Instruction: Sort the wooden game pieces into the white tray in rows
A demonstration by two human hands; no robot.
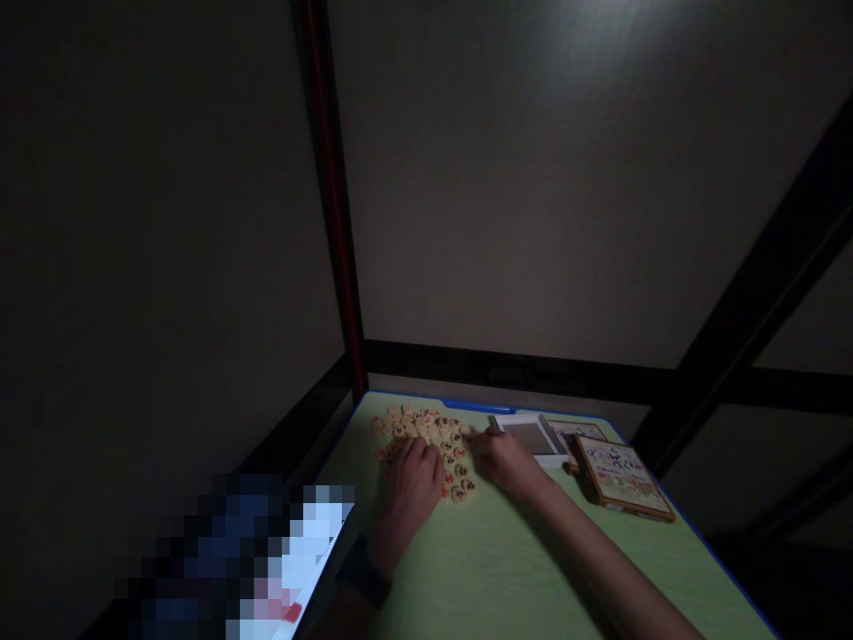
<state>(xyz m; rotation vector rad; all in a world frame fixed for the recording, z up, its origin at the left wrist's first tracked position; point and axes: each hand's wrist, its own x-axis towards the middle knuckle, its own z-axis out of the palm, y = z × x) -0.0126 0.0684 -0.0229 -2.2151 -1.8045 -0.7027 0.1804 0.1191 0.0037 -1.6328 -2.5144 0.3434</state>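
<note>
Many round, pale Chinese chess pieces with red or black characters lie in a loose cluster on the green table. My left hand, palm down, rests over the near left part of the cluster. Its fingers are slightly apart and cover some pieces. At the cluster's right edge is my right hand, its fingers curled and drawn together by the outermost pieces. Whatever lies between those fingertips is too dark and small to make out. Just beyond the right hand sits an open, shallow white box.
A wooden-framed box with a printed lid lies at the table's right, overlapping another printed panel. The green table has a blue edge and stands against dark-framed walls. A blurred bright screen is at lower left.
</note>
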